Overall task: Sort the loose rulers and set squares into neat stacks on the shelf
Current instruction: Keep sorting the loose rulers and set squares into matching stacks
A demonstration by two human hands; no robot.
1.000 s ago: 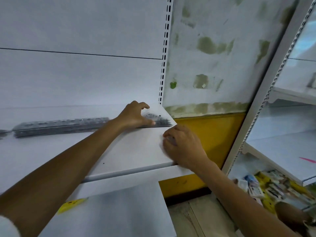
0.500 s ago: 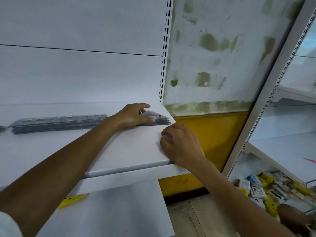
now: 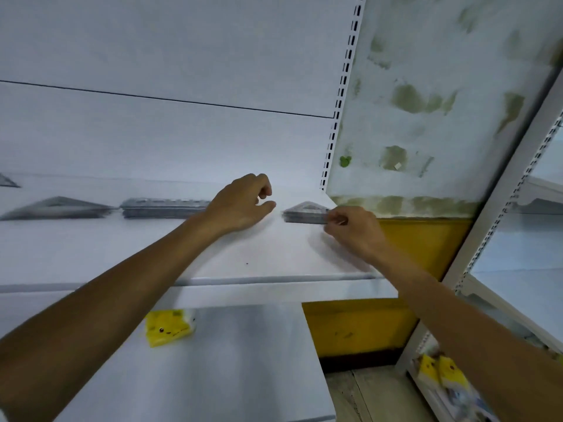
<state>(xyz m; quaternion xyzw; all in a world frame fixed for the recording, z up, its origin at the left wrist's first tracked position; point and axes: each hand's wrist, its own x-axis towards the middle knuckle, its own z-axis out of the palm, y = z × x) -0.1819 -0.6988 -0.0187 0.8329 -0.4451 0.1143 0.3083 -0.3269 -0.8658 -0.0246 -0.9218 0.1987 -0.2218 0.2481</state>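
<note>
Right hand pinches a stack of clear triangular set squares; left hand rests loose, empty.

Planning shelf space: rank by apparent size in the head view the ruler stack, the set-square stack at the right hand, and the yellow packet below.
1. ruler stack: longest, its end hidden behind the left hand.
2-3. yellow packet and set-square stack look alike; the packet is nearer, so unranked.
</note>
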